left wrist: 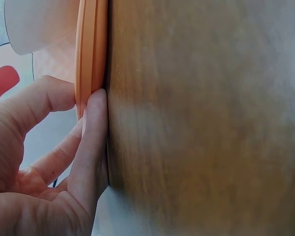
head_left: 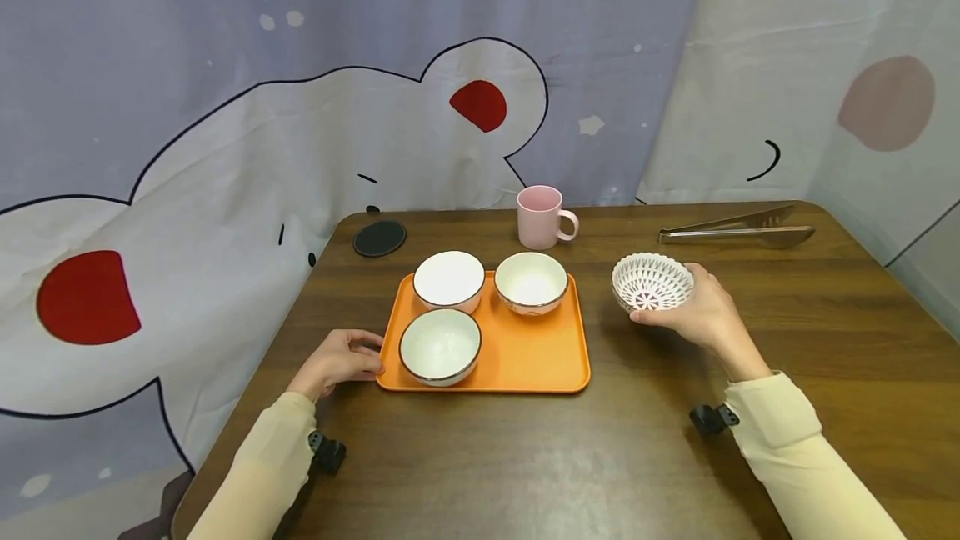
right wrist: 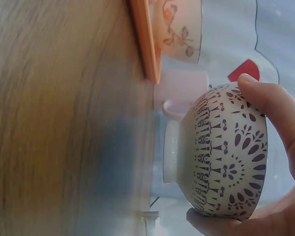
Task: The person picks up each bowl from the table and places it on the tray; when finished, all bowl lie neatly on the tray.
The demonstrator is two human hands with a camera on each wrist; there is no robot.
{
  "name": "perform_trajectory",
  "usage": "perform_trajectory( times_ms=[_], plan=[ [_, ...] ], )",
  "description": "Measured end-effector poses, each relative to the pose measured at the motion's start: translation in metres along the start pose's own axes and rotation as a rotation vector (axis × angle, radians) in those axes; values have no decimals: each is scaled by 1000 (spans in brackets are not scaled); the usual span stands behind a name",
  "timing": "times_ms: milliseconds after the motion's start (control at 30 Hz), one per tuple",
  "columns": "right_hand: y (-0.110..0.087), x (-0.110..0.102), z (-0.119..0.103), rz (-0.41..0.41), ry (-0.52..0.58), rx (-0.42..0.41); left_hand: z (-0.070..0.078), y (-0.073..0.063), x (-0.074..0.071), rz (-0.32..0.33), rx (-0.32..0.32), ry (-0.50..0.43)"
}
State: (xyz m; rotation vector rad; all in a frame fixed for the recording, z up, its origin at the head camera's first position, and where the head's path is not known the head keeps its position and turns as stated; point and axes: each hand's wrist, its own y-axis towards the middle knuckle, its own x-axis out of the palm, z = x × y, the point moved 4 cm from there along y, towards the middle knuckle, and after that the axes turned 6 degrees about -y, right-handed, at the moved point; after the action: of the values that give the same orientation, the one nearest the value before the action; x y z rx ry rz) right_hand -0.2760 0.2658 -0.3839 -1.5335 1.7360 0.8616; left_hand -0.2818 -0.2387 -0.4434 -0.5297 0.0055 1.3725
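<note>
An orange tray lies on the table with three bowls on it: a white bowl at the back left, a cream bowl at the back right and a dark-rimmed bowl at the front left. My left hand pinches the tray's left edge, with thumb and fingers against the rim in the left wrist view. To the right of the tray, my right hand grips a patterned bowl by its side, above the tabletop. Dark petal shapes cover this bowl's outside.
Behind the tray stands a pink mug, its handle pointing right. A black round coaster lies at the back left. Metal tongs rest at the back right of the brown wooden table. A printed curtain hangs behind.
</note>
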Motion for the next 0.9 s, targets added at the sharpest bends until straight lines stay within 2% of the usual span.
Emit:
perform_trajectory(
  times_ms=[333, 900],
  plan=[
    [-14, 2, -15, -15, 10, -56, 2, -2, 0, -12, 8, 5],
    [-35, 14, -49, -42, 56, -169, 0, 1, 0, 6, -8, 11]
  ],
)
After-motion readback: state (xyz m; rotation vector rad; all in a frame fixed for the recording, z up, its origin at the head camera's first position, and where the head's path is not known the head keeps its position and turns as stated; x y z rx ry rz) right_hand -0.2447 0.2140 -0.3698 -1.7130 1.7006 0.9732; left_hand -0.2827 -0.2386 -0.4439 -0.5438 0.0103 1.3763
